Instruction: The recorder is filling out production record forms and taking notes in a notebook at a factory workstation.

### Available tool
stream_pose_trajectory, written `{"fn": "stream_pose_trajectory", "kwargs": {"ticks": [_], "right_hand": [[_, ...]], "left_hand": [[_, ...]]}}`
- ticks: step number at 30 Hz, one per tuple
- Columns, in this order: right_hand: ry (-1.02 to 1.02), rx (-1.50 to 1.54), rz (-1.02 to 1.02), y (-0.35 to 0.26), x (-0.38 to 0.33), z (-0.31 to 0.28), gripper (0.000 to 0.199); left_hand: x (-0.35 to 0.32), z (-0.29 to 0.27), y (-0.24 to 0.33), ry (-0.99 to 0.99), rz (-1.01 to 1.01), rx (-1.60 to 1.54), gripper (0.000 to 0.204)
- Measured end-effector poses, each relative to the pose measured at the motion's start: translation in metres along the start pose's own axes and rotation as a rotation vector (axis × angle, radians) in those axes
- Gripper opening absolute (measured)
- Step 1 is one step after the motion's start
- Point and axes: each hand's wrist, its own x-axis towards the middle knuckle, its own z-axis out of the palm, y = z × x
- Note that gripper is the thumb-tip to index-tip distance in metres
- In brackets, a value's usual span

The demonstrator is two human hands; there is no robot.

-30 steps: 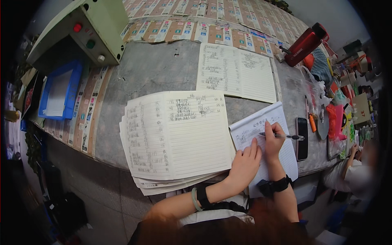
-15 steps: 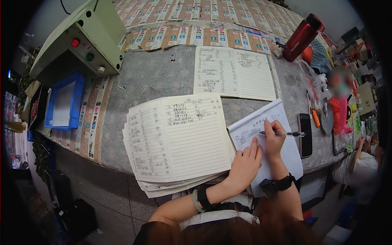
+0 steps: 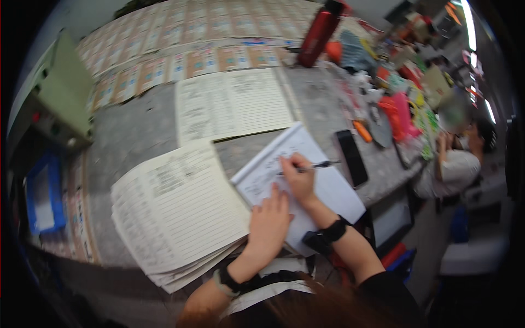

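My right hand point(image 3: 301, 181) grips a pen point(image 3: 321, 164) over a white form pad point(image 3: 338, 192), its tip against the sheet's upper part, where blurred writing shows. Flat on the pad's lower left lies my left hand point(image 3: 269, 223), fingers stretched out and holding nothing. Left of the pad, an open lined notebook point(image 3: 202, 221) with handwritten pages rests on a thick stack of leaves. Another open handwritten notebook point(image 3: 254, 112) lies farther back. A black phone point(image 3: 351, 157) is just right of the pad.
A red bottle point(image 3: 320, 34) stands at the back. Tools, bags and an orange-handled tool point(image 3: 362, 131) clutter the right side. A pale green control box point(image 3: 60, 93) and a blue tray point(image 3: 46, 191) are at left. Another person point(image 3: 459, 167) sits at far right.
The view has swung to the right, so the table things sit farther left in the picture. My right hand still holds the pen at the pad; my left hand stays flat on it.
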Motion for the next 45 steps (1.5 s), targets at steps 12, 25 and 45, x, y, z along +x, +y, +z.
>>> {"fn": "stream_pose_trajectory", "kwargs": {"ticks": [12,25,45], "right_hand": [[0.0,0.104,0.078,-0.008,0.001,-0.003,0.023],[-0.003,0.122,0.053,-0.003,0.001,-0.005,0.024],[-0.014,0.142,0.061,-0.004,0.005,0.001,0.028]], "left_hand": [[0.006,-0.01,0.008,-0.051,0.031,-0.007,0.055],[0.006,-0.012,0.011,-0.098,0.035,-0.004,0.054],[0.0,-0.001,-0.002,0.02,0.017,0.015,0.05]]}}
